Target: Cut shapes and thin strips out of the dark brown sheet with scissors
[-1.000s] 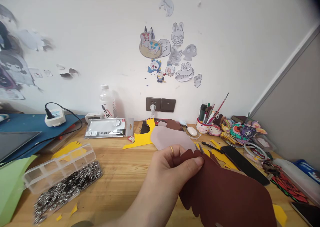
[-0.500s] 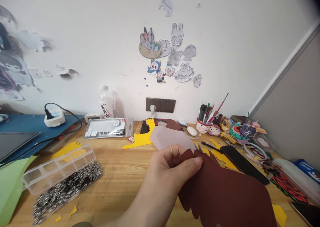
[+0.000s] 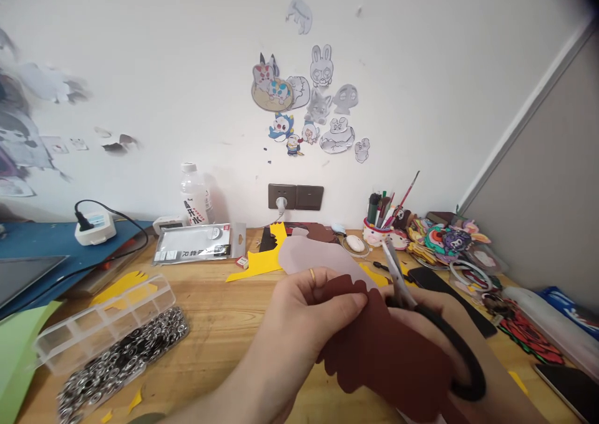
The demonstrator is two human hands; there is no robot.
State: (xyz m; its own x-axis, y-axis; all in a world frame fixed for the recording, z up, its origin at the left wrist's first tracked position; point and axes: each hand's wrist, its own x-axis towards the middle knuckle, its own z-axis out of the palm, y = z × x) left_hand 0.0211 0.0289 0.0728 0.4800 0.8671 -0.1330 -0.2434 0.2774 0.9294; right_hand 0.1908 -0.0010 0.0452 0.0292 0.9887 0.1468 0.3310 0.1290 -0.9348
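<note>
In the head view, the left hand [image 3: 297, 318] is closed in a pinch on the brown sheet [image 3: 384, 343], thumb flat on its near face and fingers behind; a ring [image 3: 312, 275] sits on one finger. The sheet is held up above the desk [image 3: 224, 318], tilted, its scalloped edge to the left and its smooth bulk reaching toward the right forearm. The right hand [image 3: 437, 305] is curled round the scissors [image 3: 401, 284] — blades pointing up, just right of the sheet's upper edge, a black handle loop hanging over the wrist; part of this hand is hidden, and whether the blades are parted I cannot tell. Behind the left hand lies a pale sheet [image 3: 313, 255], with a yellow offcut [image 3: 262, 260] at its left. Near the right hand are a dark phone [image 3: 461, 302] and, farther back, a pen cup [image 3: 375, 234]. At the left — well apart from both hands — stands an open clear box [image 3: 105, 318] beside a heap of metal rings [image 3: 124, 352]
</note>
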